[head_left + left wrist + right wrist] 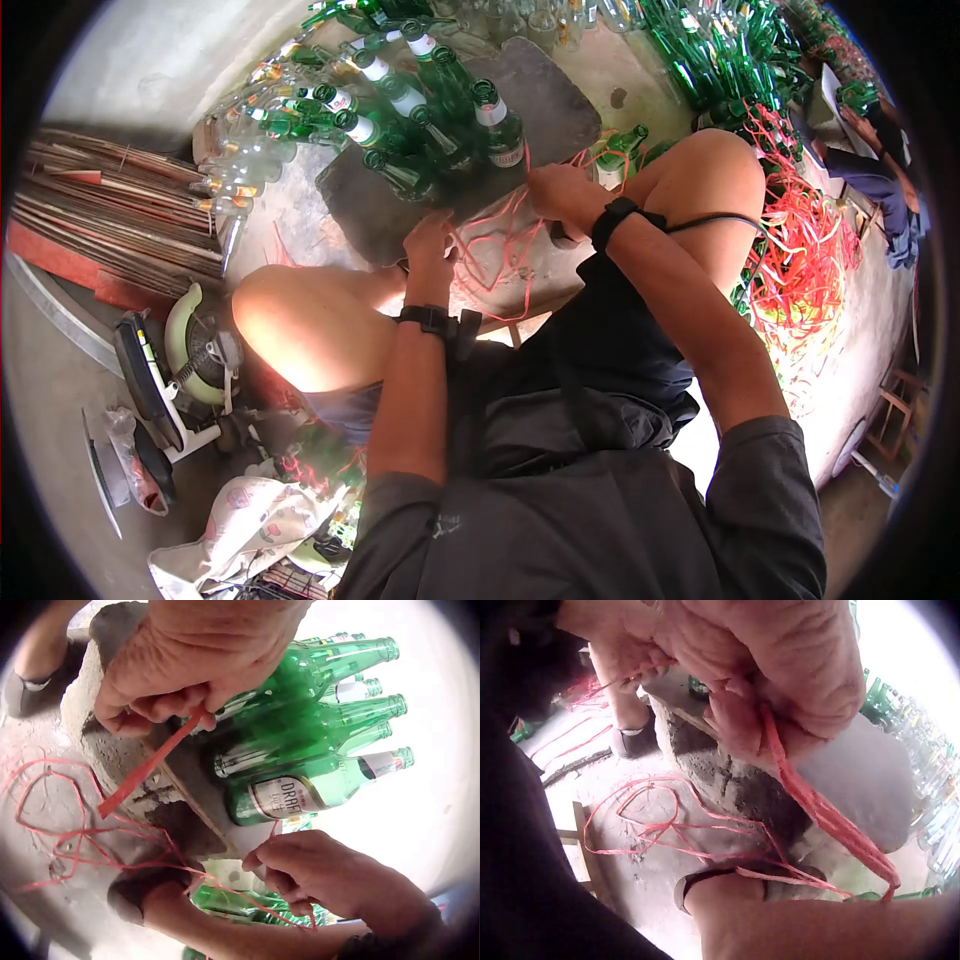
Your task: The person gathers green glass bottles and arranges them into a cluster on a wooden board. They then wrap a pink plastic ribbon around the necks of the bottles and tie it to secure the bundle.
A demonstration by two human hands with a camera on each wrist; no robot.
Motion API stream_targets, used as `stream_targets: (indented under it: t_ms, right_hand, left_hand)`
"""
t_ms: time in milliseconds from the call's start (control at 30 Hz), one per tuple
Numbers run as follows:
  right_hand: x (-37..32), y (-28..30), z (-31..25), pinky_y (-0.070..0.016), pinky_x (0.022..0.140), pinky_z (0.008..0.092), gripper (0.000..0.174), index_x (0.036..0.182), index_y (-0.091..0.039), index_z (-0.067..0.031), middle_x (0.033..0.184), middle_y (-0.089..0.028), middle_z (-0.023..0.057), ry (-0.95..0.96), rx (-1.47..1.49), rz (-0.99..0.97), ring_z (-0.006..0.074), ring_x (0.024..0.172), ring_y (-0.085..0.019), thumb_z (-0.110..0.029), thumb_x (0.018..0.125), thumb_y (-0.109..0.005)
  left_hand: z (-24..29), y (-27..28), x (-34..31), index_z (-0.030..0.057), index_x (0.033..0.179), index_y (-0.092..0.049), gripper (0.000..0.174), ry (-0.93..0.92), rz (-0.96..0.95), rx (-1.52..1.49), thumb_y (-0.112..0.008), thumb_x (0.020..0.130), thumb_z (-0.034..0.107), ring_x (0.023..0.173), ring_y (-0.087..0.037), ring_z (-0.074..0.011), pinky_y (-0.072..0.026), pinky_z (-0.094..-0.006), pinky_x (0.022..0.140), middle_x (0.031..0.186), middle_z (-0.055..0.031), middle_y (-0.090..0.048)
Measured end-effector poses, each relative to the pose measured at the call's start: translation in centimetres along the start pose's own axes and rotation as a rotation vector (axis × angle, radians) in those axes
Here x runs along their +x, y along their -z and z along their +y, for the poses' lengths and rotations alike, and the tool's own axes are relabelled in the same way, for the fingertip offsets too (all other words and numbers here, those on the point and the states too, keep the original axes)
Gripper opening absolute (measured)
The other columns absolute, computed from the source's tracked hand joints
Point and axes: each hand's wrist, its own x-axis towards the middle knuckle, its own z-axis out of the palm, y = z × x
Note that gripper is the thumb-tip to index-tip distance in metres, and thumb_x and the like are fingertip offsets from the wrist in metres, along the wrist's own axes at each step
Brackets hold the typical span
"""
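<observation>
L hand (430, 242) pinches red strap (154, 766); R hand (568, 198) pinches strap nr btls. Green btls (499, 140) stand grouped on slab (552, 95), contents unclear. Strap loops also lie on flr (634, 889).

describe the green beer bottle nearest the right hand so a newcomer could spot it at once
Find the grey slab with a cluster of green bottles standing on it. The green beer bottle stands at the cluster's right edge, nearest the right hand. Its white neck label and body label reading DRAFT set it apart from the bare-necked bottle beside it.
</observation>
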Motion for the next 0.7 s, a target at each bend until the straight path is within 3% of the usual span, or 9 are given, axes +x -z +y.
stream_targets:
  t_ms: [200,267,333,467,567,633,700]
  right_hand:
    - [-0.9,1.2,-0.9,-0.0580,0.079,0.0486,0.023,0.096,-0.073,0.0020,0.099,-0.073,0.0237,0.007,-0.027,-0.016,0.0408,0.096,-0.071,-0.010,0.079,-0.065]
    - [-0.8,1.3,-0.8,-0.0581,0.078,0.0483,0.022,0.095,-0.074,0.0020,0.099,-0.073,0.0235,-0.002,-0.039,-0.034,0.0407,0.096,-0.071,-0.010,0.079,-0.066]
    - [-0.7,1.5,-0.4,-0.0582,0.084,0.0489,0.029,0.103,-0.076,-0.0022,0.106,-0.074,0.0207,-0.041,-0.107,-0.083,0.0383,0.104,-0.071,-0.020,0.082,-0.071]
    - [-1.4,2.9,-0.5,-0.0583,0.084,0.0480,0.027,0.104,-0.076,-0.0031,0.107,-0.074,0.0203,-0.088,-0.101,-0.089,0.0376,0.105,-0.071,-0.019,0.082,-0.072]
    - [-2.2,3.3,-0.4,-0.0589,0.082,0.0468,0.024,0.102,-0.076,-0.0031,0.106,-0.074,0.0202,-0.085,-0.098,-0.070,0.0375,0.103,-0.072,-0.015,0.083,-0.070]
    - [-1.9,2.4,0.3,-0.0577,0.073,0.0488,0.019,0.092,-0.075,0.0006,0.093,-0.073,0.0220,-0.073,-0.081,0.102,0.0395,0.091,-0.073,-0.009,0.081,-0.063]
    - [-1.8,2.7,0.7,-0.0576,0.072,0.0489,0.017,0.091,-0.074,-0.0002,0.092,-0.073,0.0218,-0.085,-0.087,0.072,0.0397,0.089,-0.073,-0.009,0.080,-0.064]
  left_hand:
    - [-1.6,-1.5,-1.0,0.0099,0.098,-0.069,0.012,-0.054,-0.134,-0.203,-0.063,0.098,0.020,0.059,-0.044,-0.0082,-0.0368,-0.0292,0.057,0.074,0.0032,-0.058]
    - [-2.2,-2.2,-1.4,0.0103,0.098,-0.069,0.010,-0.048,-0.147,-0.232,-0.064,0.098,0.019,0.060,-0.045,-0.0080,-0.0372,-0.0291,0.057,0.075,0.0030,-0.058]
    - [-2.7,-3.1,-1.9,0.0107,0.097,-0.069,0.009,-0.043,-0.160,-0.262,-0.064,0.097,0.018,0.060,-0.045,-0.0078,-0.0377,-0.0291,0.057,0.075,0.0028,-0.059]
    - [-3.7,-5.7,-3.1,0.0126,0.096,-0.069,0.005,-0.027,-0.205,-0.244,-0.065,0.095,0.016,0.060,-0.045,-0.0077,-0.0389,-0.0287,0.057,0.075,0.0033,-0.058]
    - [-4.1,-7.4,-3.5,0.0129,0.097,-0.068,0.005,-0.041,-0.251,-0.301,-0.065,0.095,0.017,0.061,-0.044,-0.0070,-0.0414,-0.0284,0.061,0.076,0.0051,-0.055]
    - [-3.9,-8.0,-3.2,0.0106,0.099,-0.068,0.009,-0.101,-0.364,-0.276,-0.064,0.096,0.018,0.072,-0.056,-0.0082,-0.0440,-0.0278,0.069,0.085,0.0032,-0.062]
    - [-4.1,-9.6,-3.4,0.0096,0.100,-0.069,0.013,-0.100,-0.348,-0.248,-0.062,0.097,0.020,0.071,-0.057,-0.0080,-0.0471,-0.0254,0.067,0.091,0.0000,-0.067]
